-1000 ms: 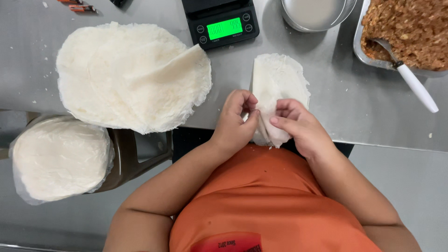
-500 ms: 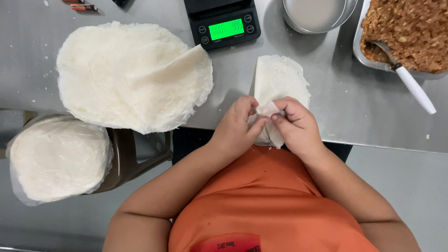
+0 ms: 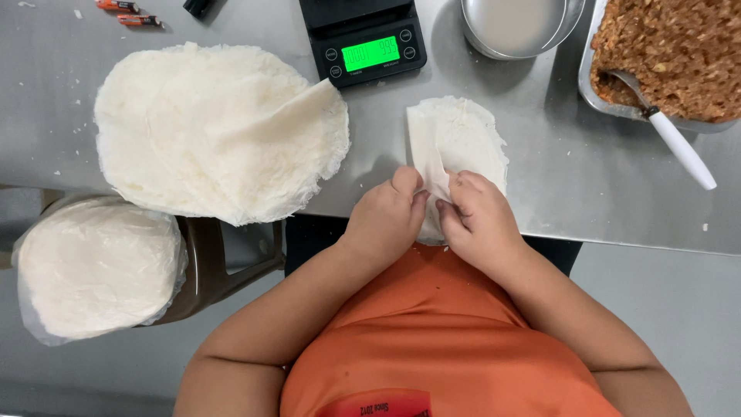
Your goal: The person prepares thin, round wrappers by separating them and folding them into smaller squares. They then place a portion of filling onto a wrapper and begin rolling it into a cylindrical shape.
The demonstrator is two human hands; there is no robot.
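At centre frame we pinch the wrapper's (image 3: 455, 143) near edge with left hand (image 3: 386, 220) and right hand (image 3: 482, 224), fingers curled; the scale (image 3: 363, 38) sits above.

Near end of the wrapper (image 3: 455, 147) is covered by the left hand (image 3: 386, 220) and right hand (image 3: 482, 224); fingertips are tucked under its fold, so the grip is not visible. Beyond the wrapper, the scale (image 3: 363, 35), metal bowl (image 3: 517, 31) and filling tray (image 3: 664, 62) are cut by the top edge. Spoon bowl (image 3: 625, 81) is buried in filling. Small objects (image 3: 127, 11) far left of the scale are too small to identify.
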